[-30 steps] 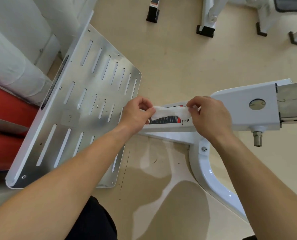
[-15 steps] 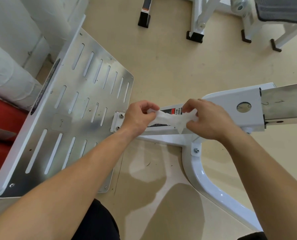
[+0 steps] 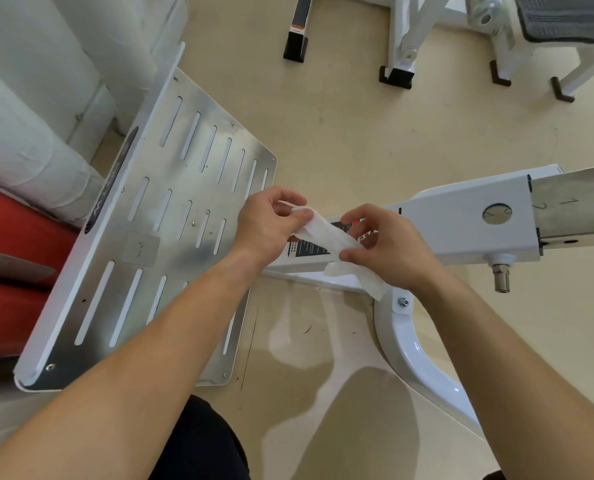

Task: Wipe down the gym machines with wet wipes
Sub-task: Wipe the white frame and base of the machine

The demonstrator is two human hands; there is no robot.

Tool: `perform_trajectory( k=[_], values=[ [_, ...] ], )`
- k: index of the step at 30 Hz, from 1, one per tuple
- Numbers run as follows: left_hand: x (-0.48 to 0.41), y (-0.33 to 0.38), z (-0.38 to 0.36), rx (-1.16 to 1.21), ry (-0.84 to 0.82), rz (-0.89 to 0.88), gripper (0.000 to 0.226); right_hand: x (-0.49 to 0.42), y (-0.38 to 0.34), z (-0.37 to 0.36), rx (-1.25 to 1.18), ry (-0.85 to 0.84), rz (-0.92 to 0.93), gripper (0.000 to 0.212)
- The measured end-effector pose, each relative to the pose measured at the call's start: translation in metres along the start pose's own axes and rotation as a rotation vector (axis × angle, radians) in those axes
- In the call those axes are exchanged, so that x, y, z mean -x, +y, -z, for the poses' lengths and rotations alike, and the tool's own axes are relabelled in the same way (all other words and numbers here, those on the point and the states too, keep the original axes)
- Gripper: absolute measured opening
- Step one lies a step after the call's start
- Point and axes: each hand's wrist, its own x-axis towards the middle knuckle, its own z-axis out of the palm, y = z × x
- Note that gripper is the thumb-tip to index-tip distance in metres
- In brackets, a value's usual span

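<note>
Plate (image 3: 171, 258): big, silver, with slots, left of both hands.
Beam (image 3: 461, 216): white bar under the hands. I think the wipe should be pulled open flat first, then pressed on the bar and rubbed along it.
Right hand (image 3: 395, 251): over the bar, fingers bent, pinches the low end of the wipe.
Left hand (image 3: 267, 226): close by, thumb and fingers pinch the other end.
Wipe (image 3: 323, 233): white, twisted, stretched between the hands above the bar; a loose end hangs down.

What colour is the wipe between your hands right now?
Plain white; the wet wipe shows best in the head view.
</note>
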Motion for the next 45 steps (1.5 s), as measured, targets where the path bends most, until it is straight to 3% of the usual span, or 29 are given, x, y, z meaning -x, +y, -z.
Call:
perform_trajectory(
  k=[3, 6, 11, 14, 20, 25, 28, 31, 36, 40, 43, 45],
  values=[
    [0.0, -0.001, 0.004, -0.037, 0.033, 0.049, 0.008, 0.004, 0.001, 0.004, -0.059, 0.004, 0.014, 0.025],
    [0.001, 0.0, 0.004, -0.11, 0.012, 0.078, 0.022, 0.007, 0.001, 0.007, -0.038, 0.002, 0.037, 0.015],
    [0.006, 0.006, 0.001, -0.181, -0.043, 0.115, 0.043, 0.008, -0.002, 0.008, 0.068, 0.018, 0.022, 0.02],
    [0.008, 0.01, 0.0, -0.156, -0.077, 0.103, 0.046, 0.009, -0.005, 0.006, 0.049, -0.016, 0.009, 0.023],
    [0.009, 0.011, 0.0, -0.082, -0.085, 0.11, 0.048, 0.011, -0.007, -0.001, 0.026, -0.06, 0.076, 0.008],
    [0.01, 0.01, 0.01, 0.016, -0.217, 0.087, 0.018, 0.011, -0.004, 0.001, 0.063, -0.002, 0.063, 0.038],
    [0.015, 0.01, 0.014, -0.072, -0.321, 0.042, 0.031, 0.01, -0.004, 0.007, 0.079, 0.019, 0.017, 0.045],
    [0.013, 0.007, 0.016, -0.15, -0.322, 0.047, 0.031, 0.005, -0.003, 0.015, 0.114, 0.071, -0.046, 0.043],
    [0.009, -0.005, 0.01, -0.186, -0.309, -0.007, 0.043, -0.007, -0.006, 0.023, 0.353, 0.145, -0.078, 0.033],
    [0.006, -0.009, -0.014, -0.2, -0.136, -0.105, 0.009, -0.015, -0.014, 0.025, 0.671, 0.115, -0.045, 0.038],
    [-0.001, -0.022, -0.033, -0.127, -0.058, 0.021, 0.024, -0.023, -0.014, 0.03, 0.863, 0.097, -0.012, 0.041],
    [-0.007, -0.036, -0.046, -0.198, -0.044, 0.092, 0.039, -0.028, -0.008, 0.033, 0.981, 0.108, 0.045, 0.043]
  ],
)
